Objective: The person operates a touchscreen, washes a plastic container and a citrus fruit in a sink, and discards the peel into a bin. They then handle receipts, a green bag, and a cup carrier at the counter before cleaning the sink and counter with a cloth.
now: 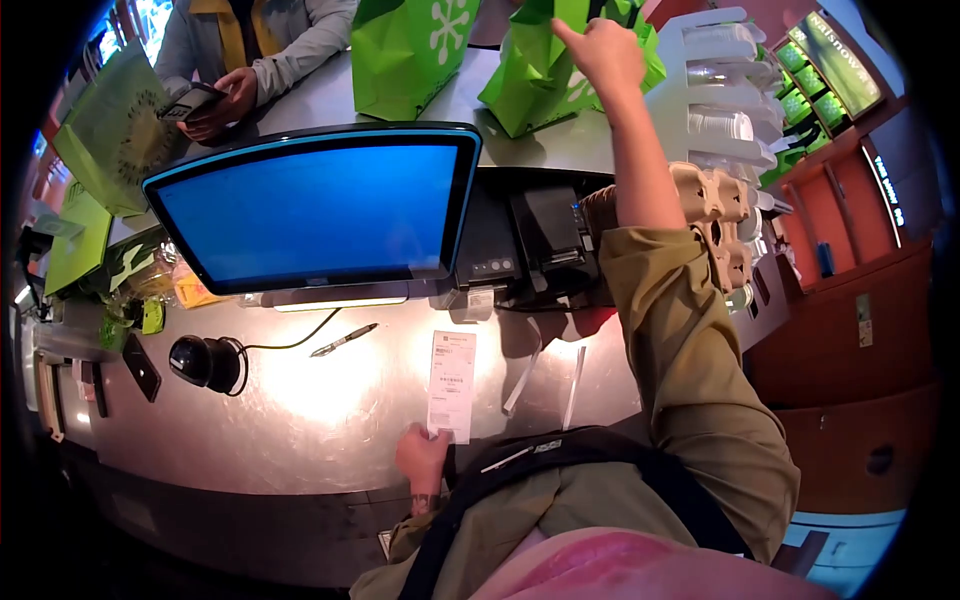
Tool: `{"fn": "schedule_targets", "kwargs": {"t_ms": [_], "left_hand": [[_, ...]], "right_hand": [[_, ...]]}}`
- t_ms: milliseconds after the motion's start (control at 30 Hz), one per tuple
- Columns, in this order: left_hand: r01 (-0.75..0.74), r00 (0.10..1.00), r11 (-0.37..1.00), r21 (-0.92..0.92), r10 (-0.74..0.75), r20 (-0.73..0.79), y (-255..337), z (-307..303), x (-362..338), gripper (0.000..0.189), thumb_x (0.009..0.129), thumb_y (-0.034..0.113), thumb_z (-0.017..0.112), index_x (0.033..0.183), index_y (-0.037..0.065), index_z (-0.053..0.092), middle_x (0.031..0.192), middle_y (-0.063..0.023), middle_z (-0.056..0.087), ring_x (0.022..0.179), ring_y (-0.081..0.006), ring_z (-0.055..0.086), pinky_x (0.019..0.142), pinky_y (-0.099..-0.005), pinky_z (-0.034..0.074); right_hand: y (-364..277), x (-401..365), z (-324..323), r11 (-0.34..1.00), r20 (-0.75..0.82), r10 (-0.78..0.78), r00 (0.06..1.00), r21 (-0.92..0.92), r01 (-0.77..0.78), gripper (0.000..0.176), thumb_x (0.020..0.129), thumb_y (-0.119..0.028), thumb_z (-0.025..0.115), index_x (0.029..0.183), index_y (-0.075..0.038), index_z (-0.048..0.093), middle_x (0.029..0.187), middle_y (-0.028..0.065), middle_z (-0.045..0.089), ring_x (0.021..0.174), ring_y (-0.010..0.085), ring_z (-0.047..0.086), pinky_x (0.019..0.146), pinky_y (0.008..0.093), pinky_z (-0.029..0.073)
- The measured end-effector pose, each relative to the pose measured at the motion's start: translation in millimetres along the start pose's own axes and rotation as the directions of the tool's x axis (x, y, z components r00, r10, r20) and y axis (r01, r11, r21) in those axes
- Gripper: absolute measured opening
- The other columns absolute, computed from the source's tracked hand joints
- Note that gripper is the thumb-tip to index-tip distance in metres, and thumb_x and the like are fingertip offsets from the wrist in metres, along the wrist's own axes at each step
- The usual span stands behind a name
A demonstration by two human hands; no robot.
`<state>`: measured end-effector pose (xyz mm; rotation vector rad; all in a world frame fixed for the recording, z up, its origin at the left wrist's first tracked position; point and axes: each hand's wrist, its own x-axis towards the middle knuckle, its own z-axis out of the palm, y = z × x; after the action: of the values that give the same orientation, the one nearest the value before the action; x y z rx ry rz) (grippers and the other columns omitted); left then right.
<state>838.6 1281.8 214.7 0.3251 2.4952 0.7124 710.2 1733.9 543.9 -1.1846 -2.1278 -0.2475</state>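
A printed paper receipt [452,385] lies along the metal counter, its lower end pinched by my left hand [421,455]. My right hand [606,58] reaches far over the counter to the top of a green bag [535,85]. Its fingers are curled at the bag's upper edge, and their tips are partly hidden. This bag leans at a tilt. Another green bag with a white pattern [405,60] stands upright to its left. Below my right forearm are black receipt printers [545,225], one with a short paper strip [480,303] hanging out.
A blue-screened monitor [325,210] stands mid-counter. Around it are a pen [344,341], a black scanner [203,362] and a phone [142,368]. Cardboard cup carriers [712,205] and stacked lids [720,125] are at right. Across the counter, a person [300,50] holds a dark handheld device [192,101].
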Motion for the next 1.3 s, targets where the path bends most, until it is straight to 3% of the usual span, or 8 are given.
{"fn": "schedule_targets", "kwargs": {"t_ms": [400, 633, 767, 1100, 1167, 1233, 1267, 1300], "left_hand": [[0.021, 0.992, 0.996, 0.088, -0.032, 0.122, 4, -16, 13, 0.033, 0.063, 0.039, 0.072, 0.064, 0.008, 0.06, 0.063, -0.0121, 0.06, 0.061, -0.0317, 0.06, 0.057, -0.0417, 0.047], [0.107, 0.951, 0.99, 0.088, -0.128, 0.282, 3, -22, 23, 0.03, 0.065, 0.039, 0.069, 0.066, 0.01, 0.06, 0.066, -0.0113, 0.063, 0.065, -0.0324, 0.062, 0.057, -0.0428, 0.048], [0.109, 0.945, 0.99, 0.093, -0.132, 0.298, 6, -24, 26, 0.029, 0.065, 0.037, 0.069, 0.067, 0.01, 0.06, 0.066, -0.0109, 0.062, 0.067, -0.0316, 0.062, 0.061, -0.0417, 0.048], [0.042, 0.952, 0.997, 0.063, -0.06, 0.3, 2, -24, 28, 0.03, 0.066, 0.039, 0.069, 0.065, 0.01, 0.06, 0.066, -0.0107, 0.062, 0.066, -0.0316, 0.062, 0.059, -0.0424, 0.048], [0.032, 0.942, 0.996, 0.082, -0.058, 0.33, -1, -20, 29, 0.031, 0.066, 0.039, 0.069, 0.066, 0.01, 0.06, 0.066, -0.0107, 0.062, 0.067, -0.0311, 0.062, 0.06, -0.0422, 0.048], [0.012, 0.931, 0.995, 0.098, -0.047, 0.363, -6, -19, 31, 0.032, 0.066, 0.041, 0.069, 0.068, 0.01, 0.062, 0.068, -0.0106, 0.063, 0.069, -0.0302, 0.062, 0.062, -0.0409, 0.048], [0.023, 0.931, 0.996, 0.092, -0.055, 0.361, -7, -20, 32, 0.032, 0.066, 0.041, 0.069, 0.069, 0.01, 0.063, 0.068, -0.0106, 0.063, 0.069, -0.0299, 0.062, 0.062, -0.0403, 0.048], [0.035, 0.931, 0.996, 0.08, -0.062, 0.36, -5, -22, 31, 0.033, 0.066, 0.042, 0.069, 0.07, 0.009, 0.064, 0.069, -0.0106, 0.064, 0.069, -0.0297, 0.063, 0.062, -0.0398, 0.048]], "right_hand": [[17, 2, 15, 0.985, 0.007, -0.172, 0.985, 0.0, 0.172, 0.041, 0.08, -0.044, 0.053, 0.083, -0.006, 0.067, 0.08, 0.0203, 0.063, 0.077, 0.0378, 0.061, 0.066, 0.0427, 0.049], [88, -25, -6, 0.987, -0.092, 0.131, 0.987, 0.108, -0.121, 0.021, 0.084, -0.021, 0.057, 0.09, -0.003, 0.066, 0.068, 0.0163, 0.063, 0.056, 0.0266, 0.062, 0.058, 0.0364, 0.048], [118, -22, 1, 0.961, -0.142, 0.269, 0.953, 0.106, -0.256, 0.021, 0.083, -0.019, 0.056, 0.095, -0.003, 0.064, 0.069, 0.0182, 0.063, 0.06, 0.032, 0.062, 0.061, 0.0392, 0.048], [84, -26, 12, 0.971, -0.178, -0.013, 0.984, -0.238, -0.03, 0.025, 0.077, -0.024, 0.058, 0.08, 0.0, 0.065, 0.076, 0.0219, 0.063, 0.074, 0.0402, 0.06, 0.069, 0.0435, 0.047], [60, -39, 4, 0.994, -0.157, 0.055, 0.986, 0.097, -0.04, 0.034, 0.074, -0.033, 0.066, 0.08, 0.001, 0.066, 0.072, 0.0157, 0.065, 0.065, 0.03, 0.064, 0.064, 0.0355, 0.049], [67, -64, 15, 0.911, -0.083, 0.159, 0.984, 0.397, -0.114, 0.068, 0.061, -0.04, 0.082, 0.114, -0.006, 0.058, 0.113, 0.0138, 0.059, 0.094, 0.021, 0.058, 0.075, 0.0328, 0.048], [79, -80, 22, 0.957, -0.02, 0.128, 0.992, 0.266, -0.118, 0.089, 0.056, -0.04, 0.084, 0.129, -0.008, 0.044, 0.13, 0.0185, 0.044, 0.11, 0.0275, 0.05, 0.083, 0.0354, 0.046], [106, -92, 50, 0.908, 0.005, 0.035, 0.999, 0.418, -0.034, 0.102, 0.053, -0.034, 0.087, 0.135, -0.007, 0.035, 0.132, 0.0201, 0.04, 0.117, 0.0315, 0.045, 0.09, 0.0379, 0.044]]}}
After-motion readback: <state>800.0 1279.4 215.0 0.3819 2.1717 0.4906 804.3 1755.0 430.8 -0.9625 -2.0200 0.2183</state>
